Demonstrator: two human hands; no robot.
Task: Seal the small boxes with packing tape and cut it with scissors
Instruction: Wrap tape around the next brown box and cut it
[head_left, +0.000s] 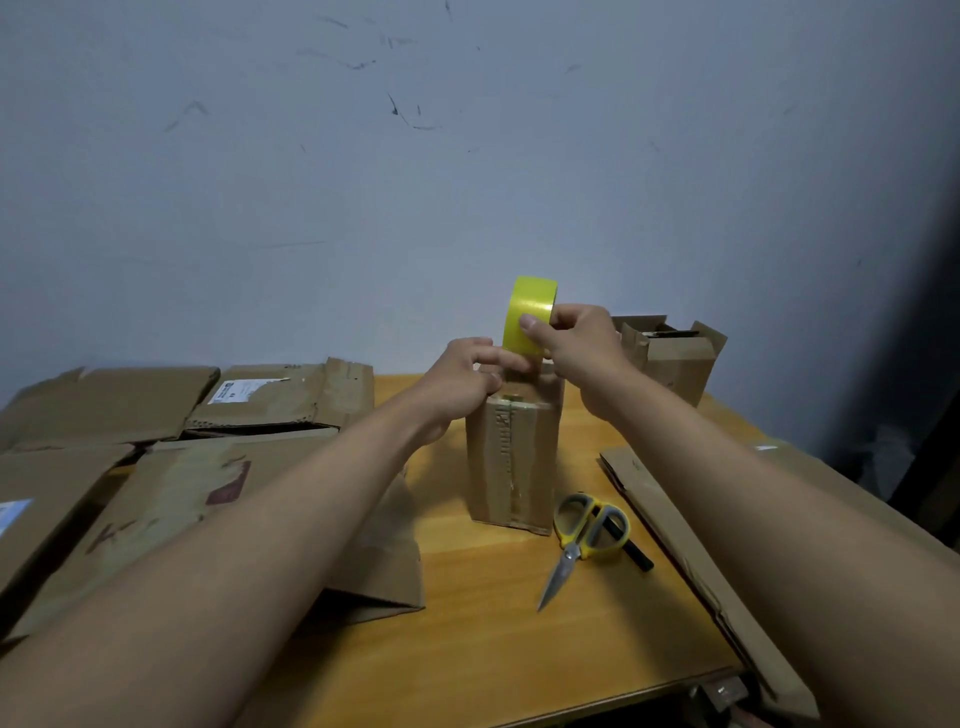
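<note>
Yellow tape roll (529, 314) pinched by right hand (576, 345), left hand (465, 376) on box (511, 457) (upright)

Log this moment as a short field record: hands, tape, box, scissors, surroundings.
right hand: grips the yellow tape roll, thumb on its outer face
left hand: fingers curled at the top of the upright small box, just under the roll; whether it pinches the tape end cannot be told
upright small box: stands on the wooden table, old tape down its front
scissors: yellow-handled, lying shut on the table right of the box, untouched
open box: behind, flaps up
flattened cardboard: piled at left
</note>
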